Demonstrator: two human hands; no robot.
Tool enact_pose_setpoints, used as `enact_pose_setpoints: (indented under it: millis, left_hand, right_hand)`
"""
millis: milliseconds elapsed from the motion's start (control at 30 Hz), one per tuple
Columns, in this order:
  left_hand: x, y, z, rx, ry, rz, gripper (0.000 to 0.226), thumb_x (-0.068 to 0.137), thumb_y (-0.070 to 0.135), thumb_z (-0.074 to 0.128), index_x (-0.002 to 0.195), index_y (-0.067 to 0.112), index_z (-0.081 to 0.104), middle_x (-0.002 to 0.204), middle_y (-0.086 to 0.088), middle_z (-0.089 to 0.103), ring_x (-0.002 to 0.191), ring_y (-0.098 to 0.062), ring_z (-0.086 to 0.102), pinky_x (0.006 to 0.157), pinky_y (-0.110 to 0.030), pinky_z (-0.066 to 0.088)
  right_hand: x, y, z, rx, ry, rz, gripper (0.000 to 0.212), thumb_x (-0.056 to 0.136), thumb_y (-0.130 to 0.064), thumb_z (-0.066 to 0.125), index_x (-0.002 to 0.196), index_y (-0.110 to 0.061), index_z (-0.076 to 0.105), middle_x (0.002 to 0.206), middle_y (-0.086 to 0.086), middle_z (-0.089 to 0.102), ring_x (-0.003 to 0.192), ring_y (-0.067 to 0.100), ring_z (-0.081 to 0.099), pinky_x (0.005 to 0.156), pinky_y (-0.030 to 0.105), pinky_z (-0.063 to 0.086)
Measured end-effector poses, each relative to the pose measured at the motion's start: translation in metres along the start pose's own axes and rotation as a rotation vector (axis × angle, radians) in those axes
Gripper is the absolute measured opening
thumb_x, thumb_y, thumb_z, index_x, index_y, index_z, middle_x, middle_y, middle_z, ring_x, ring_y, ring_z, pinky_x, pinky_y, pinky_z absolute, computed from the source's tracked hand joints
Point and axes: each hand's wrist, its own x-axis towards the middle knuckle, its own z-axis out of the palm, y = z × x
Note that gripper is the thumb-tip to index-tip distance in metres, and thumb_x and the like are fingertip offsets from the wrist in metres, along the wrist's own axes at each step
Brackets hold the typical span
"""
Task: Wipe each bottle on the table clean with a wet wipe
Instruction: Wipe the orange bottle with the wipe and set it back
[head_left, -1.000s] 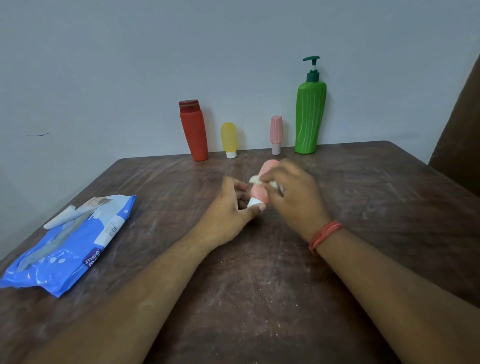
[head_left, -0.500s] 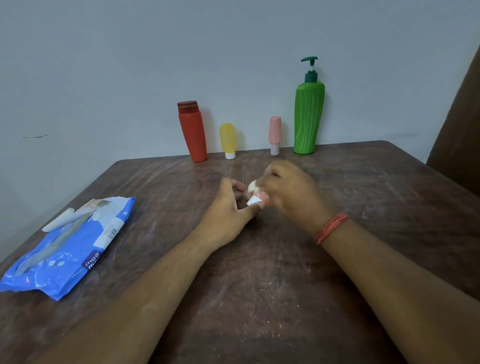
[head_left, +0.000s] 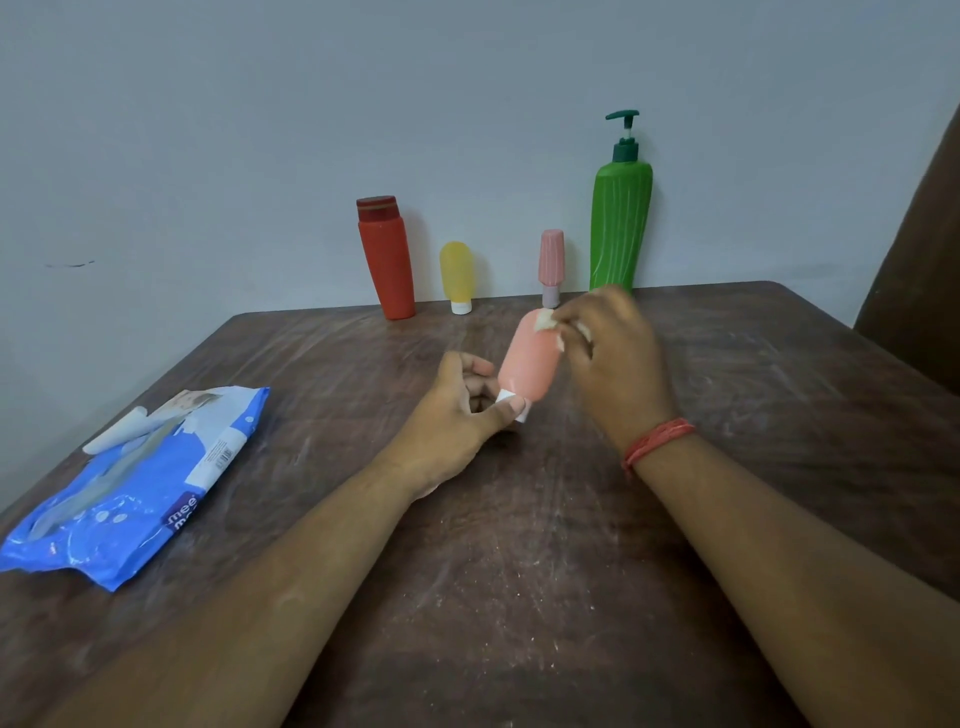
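My left hand (head_left: 460, 415) pinches the white cap end of a small salmon-pink bottle (head_left: 530, 364), which tilts up and away from me over the middle of the table. My right hand (head_left: 610, 358) holds a crumpled white wet wipe (head_left: 546, 321) against the bottle's upper end. Along the wall stand a red bottle (head_left: 387, 260), a small yellow bottle (head_left: 457, 275), a slim pink bottle (head_left: 551, 265) and a tall green pump bottle (head_left: 621, 218).
A blue wet-wipe pack (head_left: 135, 483) lies near the left edge of the dark wooden table (head_left: 519, 571), with a white wipe (head_left: 117, 436) sticking out of its far side. A brown chair back (head_left: 919, 260) rises at the right.
My right hand slid with the wipe from the bottle's lower part up to its top end, uncovering most of the pink body. The left hand kept its grip at the cap.
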Motion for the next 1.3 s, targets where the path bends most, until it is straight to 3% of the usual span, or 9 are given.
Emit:
enact_pose_setpoints:
  millis: [100,300,467,567,733,833,933,1133,1300]
  left_hand:
    - [0.000,0.001,0.002,0.007,-0.005,0.004,0.055,0.076,0.049,0.075,0.116,0.031,0.043,0.099,0.004,0.073,0.088,-0.007,0.065,0.092,-0.034,0.054]
    - [0.001,0.001,-0.002,-0.325,0.155,-0.017,0.032,0.097,0.012,0.067,0.121,0.019,0.045,0.106,-0.006,0.076,0.100,-0.025,0.074,0.081,-0.034,0.060]
    - [-0.002,0.003,-0.001,-0.366,0.096,-0.021,0.037,0.097,0.012,0.066,0.127,0.018,0.044,0.116,-0.003,0.075,0.113,-0.026,0.070,0.094,-0.042,0.058]
    - [-0.003,0.004,0.002,-0.271,0.034,-0.016,0.046,0.090,0.018,0.071,0.128,0.025,0.045,0.120,0.005,0.074,0.115,-0.022,0.069,0.099,-0.041,0.055]
    - [0.000,0.000,-0.001,-0.154,0.158,0.022,0.038,0.094,0.013,0.071,0.123,0.028,0.051,0.116,0.007,0.075,0.113,-0.011,0.068,0.105,-0.043,0.051]
    - [0.004,-0.002,-0.005,-0.067,0.253,0.031,0.036,0.095,0.018,0.071,0.119,0.036,0.050,0.112,0.016,0.075,0.110,-0.002,0.067,0.103,-0.037,0.051]
    - [0.006,0.001,-0.006,0.060,0.286,0.045,0.046,0.093,0.023,0.075,0.126,0.034,0.045,0.111,0.021,0.073,0.105,0.003,0.066,0.097,-0.032,0.051]
    - [0.010,0.013,-0.014,0.381,0.289,0.008,0.074,0.086,0.030,0.081,0.145,0.022,0.036,0.133,0.006,0.059,0.107,-0.011,0.065,0.086,-0.027,0.054]
    - [0.017,0.011,-0.019,0.453,0.218,-0.079,0.094,0.083,0.026,0.083,0.155,0.018,0.022,0.132,0.000,0.061,0.115,-0.020,0.062,0.101,-0.041,0.051]
  right_hand:
    - [-0.004,0.002,0.002,0.023,-0.004,0.037,0.010,0.087,0.002,0.064,0.095,-0.002,0.071,0.101,0.012,0.059,0.093,0.020,0.058,0.083,0.022,0.043]
    - [-0.025,-0.013,0.017,0.092,-0.333,-0.107,0.007,0.086,-0.005,0.069,0.091,-0.009,0.066,0.094,-0.001,0.056,0.085,0.015,0.054,0.071,0.026,0.040]
    - [-0.022,-0.011,0.021,0.173,-0.116,0.085,0.011,0.083,-0.007,0.071,0.084,-0.015,0.065,0.089,-0.006,0.060,0.078,0.007,0.055,0.067,0.015,0.041]
    - [-0.020,-0.004,0.022,0.313,-0.062,0.307,0.013,0.085,-0.010,0.070,0.083,-0.021,0.065,0.086,-0.007,0.065,0.080,0.007,0.061,0.071,0.025,0.051]
    - [-0.029,-0.002,0.026,0.569,-0.246,0.494,0.017,0.086,-0.007,0.071,0.083,-0.022,0.066,0.087,0.004,0.072,0.086,0.025,0.069,0.082,0.048,0.058]
    - [-0.028,-0.005,0.028,0.601,-0.293,0.498,0.017,0.083,-0.007,0.075,0.079,-0.022,0.068,0.083,0.006,0.073,0.082,0.026,0.071,0.080,0.047,0.059]
    - [-0.019,-0.004,0.028,0.608,-0.131,0.538,0.015,0.084,-0.010,0.075,0.080,-0.023,0.068,0.083,0.001,0.072,0.081,0.019,0.070,0.078,0.043,0.061]
    - [0.008,0.003,0.025,0.555,-0.036,0.522,0.016,0.085,-0.012,0.075,0.081,-0.025,0.066,0.088,0.001,0.071,0.085,0.019,0.069,0.081,0.044,0.059]
    - [0.028,0.022,0.026,0.510,-0.004,0.528,0.016,0.084,-0.010,0.074,0.082,-0.024,0.067,0.087,-0.001,0.070,0.084,0.018,0.069,0.080,0.043,0.060]
